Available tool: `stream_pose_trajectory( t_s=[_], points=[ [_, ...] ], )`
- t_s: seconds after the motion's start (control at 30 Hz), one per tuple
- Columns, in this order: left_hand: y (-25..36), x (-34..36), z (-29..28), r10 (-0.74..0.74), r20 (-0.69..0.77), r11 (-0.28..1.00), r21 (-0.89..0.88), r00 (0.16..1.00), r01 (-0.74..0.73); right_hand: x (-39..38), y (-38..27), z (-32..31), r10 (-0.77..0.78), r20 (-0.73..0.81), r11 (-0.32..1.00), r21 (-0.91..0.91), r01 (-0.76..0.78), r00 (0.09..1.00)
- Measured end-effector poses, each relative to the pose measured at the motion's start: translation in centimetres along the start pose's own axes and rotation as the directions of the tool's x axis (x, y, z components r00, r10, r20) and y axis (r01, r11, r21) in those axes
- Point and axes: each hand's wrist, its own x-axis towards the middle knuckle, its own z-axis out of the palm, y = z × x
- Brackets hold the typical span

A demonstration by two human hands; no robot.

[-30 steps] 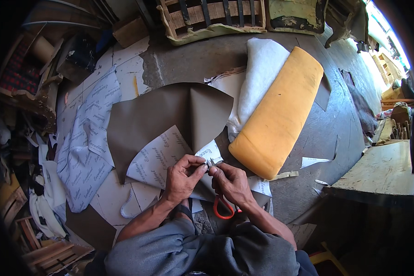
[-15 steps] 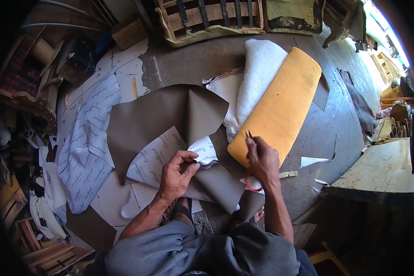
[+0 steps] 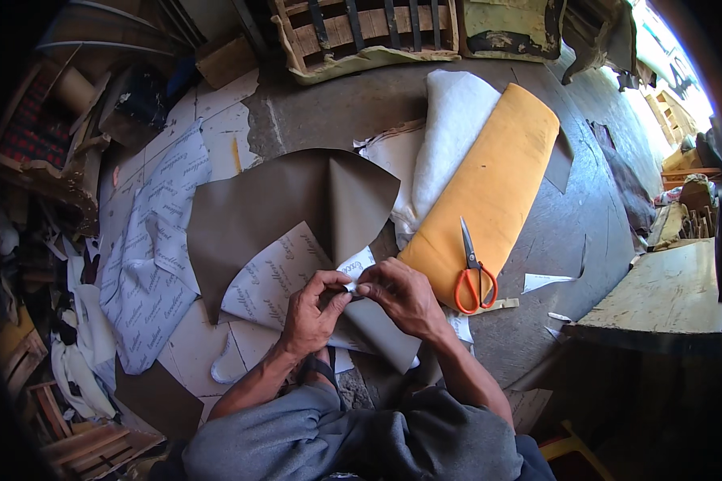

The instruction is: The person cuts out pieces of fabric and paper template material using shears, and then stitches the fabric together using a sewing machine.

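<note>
A brown vinyl upholstery sheet (image 3: 265,196) lies spread before me, partly folded over so that its pale printed backing (image 3: 277,276) shows. My left hand (image 3: 306,319) pinches a turned-up edge of this sheet between thumb and fingers. Close beside it, my right hand (image 3: 405,298) is closed on the same edge, the fingertips of both hands almost meeting. The pinched bit is small and partly hidden by the fingers. Scissors (image 3: 473,263) with orange handles rest on the near end of a yellow foam piece (image 3: 497,168), blades pointing away from me.
White batting (image 3: 457,120) lies along the foam's left side. Another sheet, backing up (image 3: 157,248), is crumpled at left. Wooden furniture frames (image 3: 369,28) stand at the far side, and a pale board (image 3: 657,293) is at right. Scraps (image 3: 547,281) litter the floor.
My right hand has let go of the scissors, leaving them on the foam, and has moved left to the sheet's edge beside my left hand. The left hand keeps its pinch.
</note>
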Motion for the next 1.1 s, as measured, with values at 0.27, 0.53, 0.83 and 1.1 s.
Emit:
stream_pose_trajectory(
  t_s=[0.27,0.53,0.83,1.1],
  points=[
    [0.0,0.1,-1.1,0.023,-0.008,0.983,0.181,1.0,-0.021,-2.1,-6.3,0.1,-0.405,0.439,0.871,0.451,0.193,0.802],
    [0.2,-0.3,-0.3,0.001,-0.021,0.997,0.072,1.0,0.001,-0.2,-0.5,0.7,-0.028,-0.086,0.999,0.024,0.03,0.996],
    [0.9,-0.4,-0.6,0.06,0.039,0.965,0.255,0.997,-0.068,-0.3,0.5,2.1,-0.049,0.096,0.998,-0.037,0.053,0.994],
    [-0.8,-0.1,-2.0,-0.018,-0.115,0.983,0.181,0.993,0.039,-3.5,-4.7,1.6,-0.182,0.366,0.953,0.294,0.072,0.913]
  ],
)
